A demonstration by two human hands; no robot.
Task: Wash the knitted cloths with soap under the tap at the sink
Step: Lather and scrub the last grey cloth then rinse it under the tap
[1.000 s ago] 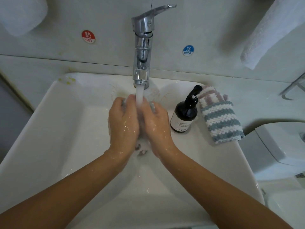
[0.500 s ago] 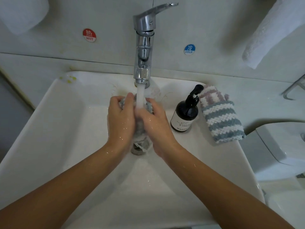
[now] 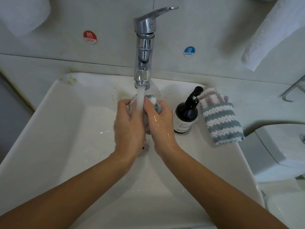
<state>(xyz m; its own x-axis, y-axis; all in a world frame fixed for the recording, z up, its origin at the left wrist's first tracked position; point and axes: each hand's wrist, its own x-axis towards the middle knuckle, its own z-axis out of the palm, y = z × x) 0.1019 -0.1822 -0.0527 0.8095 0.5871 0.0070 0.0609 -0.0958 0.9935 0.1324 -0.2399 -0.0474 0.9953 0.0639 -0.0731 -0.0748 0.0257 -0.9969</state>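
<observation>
A wet grey-blue and white knitted cloth (image 3: pixel 153 101) is bunched between my left hand (image 3: pixel 127 124) and my right hand (image 3: pixel 160 123), both closed around it over the white sink (image 3: pixel 62 129). Water runs from the chrome tap (image 3: pixel 143 47) straight onto the cloth and my fingers. Most of the cloth is hidden inside my palms. A dark pump bottle of soap (image 3: pixel 186 113) stands on the sink's right rim. Beside it lies a stack of folded striped knitted cloths (image 3: pixel 219 116), dry-looking.
Red HOT (image 3: pixel 90 37) and blue COLD (image 3: pixel 189 51) stickers mark the wall behind the tap. White towels hang at top left (image 3: pixel 21 12) and top right (image 3: pixel 274 32). A toilet tank (image 3: pixel 280 146) sits to the right of the sink.
My hands have shifted against each other, rubbing the cloth under the stream. More of the cloth's top edge shows above my fingers now than a second ago.
</observation>
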